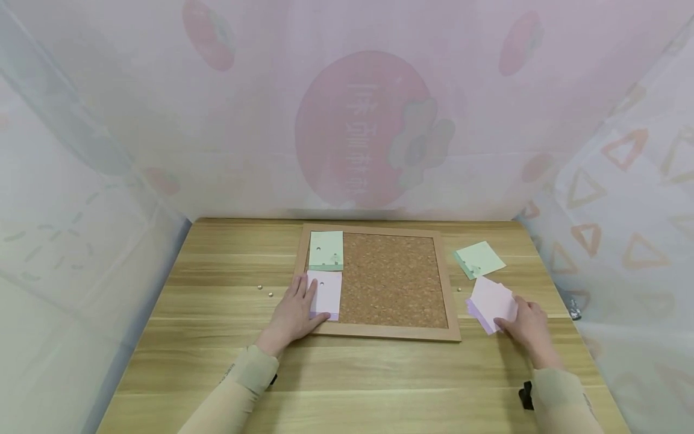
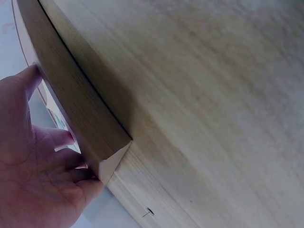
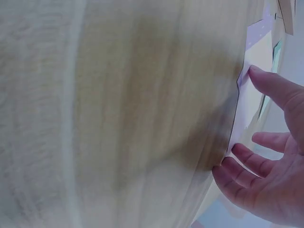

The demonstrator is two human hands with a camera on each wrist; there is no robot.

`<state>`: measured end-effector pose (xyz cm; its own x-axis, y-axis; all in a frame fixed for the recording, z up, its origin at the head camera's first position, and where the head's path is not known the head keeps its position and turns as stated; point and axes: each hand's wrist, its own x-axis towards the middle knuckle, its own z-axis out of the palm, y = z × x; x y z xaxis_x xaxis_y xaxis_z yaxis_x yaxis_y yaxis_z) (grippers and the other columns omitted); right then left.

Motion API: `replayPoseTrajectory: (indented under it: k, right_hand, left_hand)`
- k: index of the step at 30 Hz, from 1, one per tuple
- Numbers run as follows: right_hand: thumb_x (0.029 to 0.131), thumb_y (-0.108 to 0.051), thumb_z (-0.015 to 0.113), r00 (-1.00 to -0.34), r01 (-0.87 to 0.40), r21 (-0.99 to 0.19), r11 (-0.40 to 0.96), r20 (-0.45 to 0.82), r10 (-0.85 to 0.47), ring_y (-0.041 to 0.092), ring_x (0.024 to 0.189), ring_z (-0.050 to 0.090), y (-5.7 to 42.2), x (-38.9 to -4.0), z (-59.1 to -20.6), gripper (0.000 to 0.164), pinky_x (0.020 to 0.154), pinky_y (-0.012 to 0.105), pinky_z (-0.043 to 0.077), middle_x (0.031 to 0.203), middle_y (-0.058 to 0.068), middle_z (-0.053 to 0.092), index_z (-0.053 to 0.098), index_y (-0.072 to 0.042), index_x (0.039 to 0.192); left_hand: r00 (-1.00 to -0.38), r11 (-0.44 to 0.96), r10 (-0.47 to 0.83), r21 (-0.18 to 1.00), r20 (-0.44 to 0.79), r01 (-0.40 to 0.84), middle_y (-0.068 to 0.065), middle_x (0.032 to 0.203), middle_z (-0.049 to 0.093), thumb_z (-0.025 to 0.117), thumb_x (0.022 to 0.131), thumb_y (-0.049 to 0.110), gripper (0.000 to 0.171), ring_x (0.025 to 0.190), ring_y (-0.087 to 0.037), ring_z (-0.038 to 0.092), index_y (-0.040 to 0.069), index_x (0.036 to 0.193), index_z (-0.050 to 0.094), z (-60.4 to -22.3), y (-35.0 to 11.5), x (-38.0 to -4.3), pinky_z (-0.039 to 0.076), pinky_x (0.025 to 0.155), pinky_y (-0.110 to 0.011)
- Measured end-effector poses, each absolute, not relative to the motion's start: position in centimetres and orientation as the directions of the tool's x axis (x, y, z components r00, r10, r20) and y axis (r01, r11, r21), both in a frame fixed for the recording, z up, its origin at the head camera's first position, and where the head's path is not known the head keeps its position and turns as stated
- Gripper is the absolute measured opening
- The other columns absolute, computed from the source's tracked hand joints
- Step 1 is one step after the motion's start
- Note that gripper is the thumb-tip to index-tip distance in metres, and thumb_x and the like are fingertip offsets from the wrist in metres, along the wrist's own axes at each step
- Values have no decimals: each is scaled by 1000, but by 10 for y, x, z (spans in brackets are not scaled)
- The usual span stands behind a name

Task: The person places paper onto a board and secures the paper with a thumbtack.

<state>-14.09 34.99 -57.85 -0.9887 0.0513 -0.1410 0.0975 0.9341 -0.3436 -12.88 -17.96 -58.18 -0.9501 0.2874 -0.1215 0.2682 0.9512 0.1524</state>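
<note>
A lavender-edged note (image 1: 327,295) lies on the lower left of the wood-framed cork board (image 1: 396,283), with a pin near its top. My left hand (image 1: 295,310) rests across the board's left frame, fingers and thumb spread on the note's edges. In the left wrist view, the fingers (image 2: 61,137) touch the frame's corner. On the table right of the board lie a few fanned lavender notes (image 1: 490,301). My right hand (image 1: 530,328) touches their right side, thumb on the near edge. The right wrist view shows the fingertips (image 3: 228,161) resting along the paper's edge.
Above the lavender note, a green-edged note (image 1: 326,250) is on the board. Another green-edged note (image 1: 479,260) lies on the table at right. Small pins (image 1: 259,287) lie left of the board, and one pin (image 1: 459,289) lies to its right. Printed cloth walls (image 1: 244,150) surround the table.
</note>
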Motion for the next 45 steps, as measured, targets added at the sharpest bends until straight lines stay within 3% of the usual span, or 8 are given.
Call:
replayPoseTrajectory:
  k: [11,17,22,25,28,30,37,45]
  right_hand:
    - [82,-24,79,-971,222,-433,874,-180,157,57,119,34,349,-149,-580,84,103,67,35,128,47,40,37,24,136]
    - [88,-14,72,-951,307,-531,790,-205,232,57,122,41,351,-155,-583,67,106,64,39,134,47,39,40,21,136]
    - [95,-8,61,-943,330,-583,742,-176,281,50,113,55,356,-154,-585,45,96,57,48,127,39,54,51,16,131]
    - [97,-8,57,-945,316,-592,742,-129,299,43,105,59,358,-153,-586,36,80,39,52,121,36,60,56,13,126]
    - [98,-8,56,-949,286,-605,744,-72,306,35,98,62,358,-153,-584,31,67,18,46,117,33,64,61,11,122]
    - [99,-7,56,-950,269,-617,740,-43,309,28,93,62,357,-153,-582,29,61,10,41,116,32,65,63,10,122]
    - [98,-9,59,-946,244,-644,725,5,323,-9,76,47,350,-157,-567,28,60,5,41,117,26,69,67,3,122]
    - [100,-17,61,-957,190,-715,673,20,290,-19,71,49,343,-165,-546,29,62,7,47,118,25,70,69,1,121]
  left_hand:
    - [-949,949,290,163,-124,269,-33,160,22,54,96,59,89,152,-46,20,-5,153,30,-580,-178,-131,25,125,-52]
    - [-950,949,286,173,-127,263,-33,160,22,55,96,58,89,152,-46,20,-6,153,30,-576,-178,-130,25,124,-52]
    - [-949,948,285,186,-134,258,-33,161,21,56,96,57,89,152,-46,20,-5,154,30,-575,-178,-130,26,124,-53]
    - [-950,948,285,187,-129,259,-33,160,22,57,95,57,89,152,-46,20,-5,153,30,-577,-178,-130,26,124,-53]
    - [-951,948,285,185,-121,260,-33,160,23,57,95,57,89,151,-46,21,-5,153,31,-579,-179,-130,27,123,-54]
    - [-952,948,282,185,-118,258,-33,160,23,58,95,57,89,151,-46,21,-5,153,31,-580,-179,-130,27,123,-54]
    - [-953,949,281,183,-115,257,-33,160,23,57,95,57,89,151,-46,21,-5,153,32,-581,-180,-129,27,124,-53]
    - [-952,950,281,178,-120,258,-33,160,23,56,95,58,89,152,-45,21,-5,153,31,-582,-180,-129,26,124,-53]
